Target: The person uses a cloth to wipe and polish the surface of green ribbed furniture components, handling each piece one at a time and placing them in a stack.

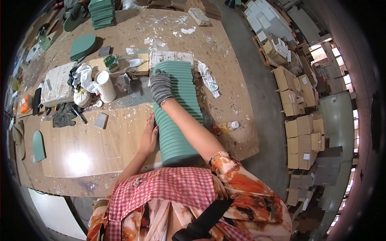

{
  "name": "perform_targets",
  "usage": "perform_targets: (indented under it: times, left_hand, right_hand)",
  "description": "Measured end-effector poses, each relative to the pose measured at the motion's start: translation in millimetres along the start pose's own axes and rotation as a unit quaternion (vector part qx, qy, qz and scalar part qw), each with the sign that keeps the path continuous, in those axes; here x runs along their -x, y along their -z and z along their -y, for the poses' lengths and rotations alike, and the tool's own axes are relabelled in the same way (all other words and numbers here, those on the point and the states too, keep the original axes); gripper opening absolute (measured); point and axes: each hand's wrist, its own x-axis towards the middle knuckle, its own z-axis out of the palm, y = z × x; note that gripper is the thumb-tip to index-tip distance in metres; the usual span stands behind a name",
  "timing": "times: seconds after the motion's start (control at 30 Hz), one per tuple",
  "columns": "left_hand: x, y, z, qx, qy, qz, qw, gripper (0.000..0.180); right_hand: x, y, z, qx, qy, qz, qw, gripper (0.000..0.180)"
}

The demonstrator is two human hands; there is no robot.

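Round-ended green panel [38, 146] at far left, white cylinder [105, 87] at upper left, bare left hand [150, 134] outstretched against the long green stack [175, 132] at centre, gloved right hand [161, 87] on its upper end, grip impossible to tell, bottle [226, 127] right of centre, cardboard boxes [304, 136] at right.

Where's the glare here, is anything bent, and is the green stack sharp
Head view: white glare washes out part of the wooden board; windows at right look overexposed; the table bows along its right edge; corners go black; the green stack looks fairly sharp.
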Motion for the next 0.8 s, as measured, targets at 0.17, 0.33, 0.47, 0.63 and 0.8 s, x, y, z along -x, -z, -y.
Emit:
perform_targets:
  times: [0.17,0.33,0.47,0.63,0.8]
  left_hand:
    - [1.3,0.4,5.2,0.010,0.001,-0.009,1.000,0.057]
    - [-0.2,-1.3,2.2,0.011,0.000,-0.002,1.000,0.057]
    - [0.7,0.1,4.5,0.007,-0.003,-0.002,1.000,0.056]
    - [0.8,0.8,2.4,0.011,0.000,-0.003,1.000,0.056]
    - [-0.1,1.1,1.1,0.013,0.004,-0.002,1.000,0.057]
  right_hand:
    - [14.2,13.2,-9.3,-0.076,0.002,-0.071,0.995,0.039]
    - [26.7,32.2,-35.2,-0.121,-0.055,-0.109,0.985,0.042]
    - [34.5,30.8,-61.0,-0.107,-0.101,-0.122,0.982,0.044]
    - [43.8,28.2,-102.6,-0.129,-0.157,-0.153,0.967,0.044]
    - [49.3,24.6,-128.0,-0.141,-0.193,-0.166,0.957,0.044]
